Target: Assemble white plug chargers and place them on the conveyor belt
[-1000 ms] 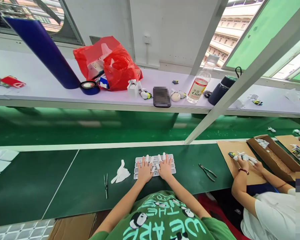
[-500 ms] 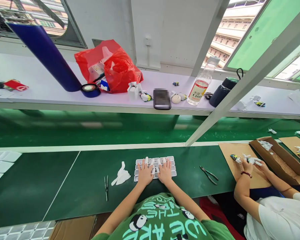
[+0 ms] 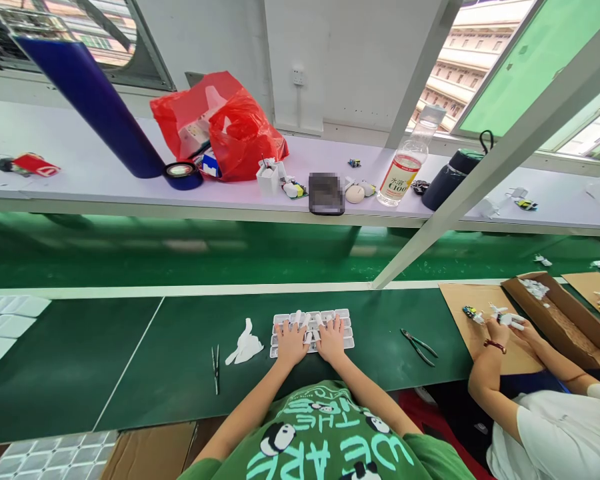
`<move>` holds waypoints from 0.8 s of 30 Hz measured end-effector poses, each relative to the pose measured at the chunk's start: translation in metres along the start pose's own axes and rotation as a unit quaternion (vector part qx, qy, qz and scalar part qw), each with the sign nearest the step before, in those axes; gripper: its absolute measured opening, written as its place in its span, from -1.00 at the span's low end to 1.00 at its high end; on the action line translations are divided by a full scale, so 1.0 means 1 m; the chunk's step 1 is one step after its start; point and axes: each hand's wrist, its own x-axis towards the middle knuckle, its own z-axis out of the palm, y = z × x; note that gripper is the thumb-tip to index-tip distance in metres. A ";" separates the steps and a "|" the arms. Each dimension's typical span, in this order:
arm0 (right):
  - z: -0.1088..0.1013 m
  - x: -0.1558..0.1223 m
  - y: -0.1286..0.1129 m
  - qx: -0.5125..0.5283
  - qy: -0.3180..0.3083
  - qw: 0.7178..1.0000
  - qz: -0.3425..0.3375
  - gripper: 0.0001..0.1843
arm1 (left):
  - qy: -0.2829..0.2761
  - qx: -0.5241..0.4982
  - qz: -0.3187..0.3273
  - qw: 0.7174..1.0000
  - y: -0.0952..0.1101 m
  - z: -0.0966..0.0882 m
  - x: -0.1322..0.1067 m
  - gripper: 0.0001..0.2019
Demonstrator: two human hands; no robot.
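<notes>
A white compartment tray (image 3: 346,315) lies on the green bench in front of me. My left hand (image 3: 290,339) and my right hand (image 3: 331,337) both rest flat on it, side by side. Their fingers are stretched out, with white finger cots on the tips. Neither hand holds anything. The small white parts in the tray are mostly hidden under my palms.
Tweezers (image 3: 215,367) and a crumpled white cloth (image 3: 245,345) lie left of the tray, pliers (image 3: 417,345) to its right. A co-worker's hands (image 3: 503,327) handle small parts over cardboard at the right. The shelf above holds a red bag (image 3: 225,130), a bottle (image 3: 404,168) and a blue roll (image 3: 93,99).
My fingers have drawn back slightly over the tray; both hands stay pressed on it. The view shifted a little.
</notes>
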 end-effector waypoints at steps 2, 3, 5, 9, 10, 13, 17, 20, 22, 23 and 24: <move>0.000 0.000 0.000 0.001 0.000 1.000 0.000 -0.45 | 0.002 0.004 0.006 1.000 -0.001 0.001 0.000 -0.49; -0.001 0.000 -0.001 0.002 0.000 1.000 0.000 -0.44 | 0.002 0.007 0.008 1.000 -0.001 0.001 0.001 -0.49; -0.003 -0.001 -0.001 0.004 0.000 1.000 0.000 -0.41 | -0.001 0.010 0.009 1.000 -0.001 0.001 0.001 -0.50; -0.006 -0.002 -0.002 0.002 -0.001 1.000 -0.003 -0.34 | -0.006 0.015 0.009 1.000 -0.002 0.001 0.001 -0.50; -0.006 -0.002 -0.003 0.002 -0.002 1.000 -0.003 -0.34 | -0.005 0.017 0.007 1.000 -0.002 0.000 0.001 -0.50; -0.006 -0.002 -0.003 0.002 -0.007 1.000 -0.004 -0.33 | -0.007 0.024 0.002 1.000 -0.001 -0.001 0.000 -0.51; -0.006 -0.001 -0.003 0.001 -0.008 1.000 -0.004 -0.35 | -0.007 0.025 0.004 1.000 -0.001 -0.002 0.000 -0.50; -0.005 -0.001 -0.003 -0.004 -0.009 1.000 -0.005 -0.37 | -0.002 0.025 0.007 1.000 -0.001 -0.001 0.001 -0.50; -0.005 -0.001 -0.002 -0.009 -0.011 1.000 -0.006 -0.40 | -0.001 0.025 0.009 1.000 -0.001 0.000 0.001 -0.50; -0.005 -0.001 -0.002 -0.011 -0.012 1.000 -0.006 -0.41 | 0.000 0.025 0.009 1.000 -0.001 0.000 0.001 -0.50; -0.005 -0.001 -0.002 -0.012 -0.013 1.000 -0.007 -0.41 | 0.001 0.025 0.009 1.000 -0.001 0.000 0.001 -0.50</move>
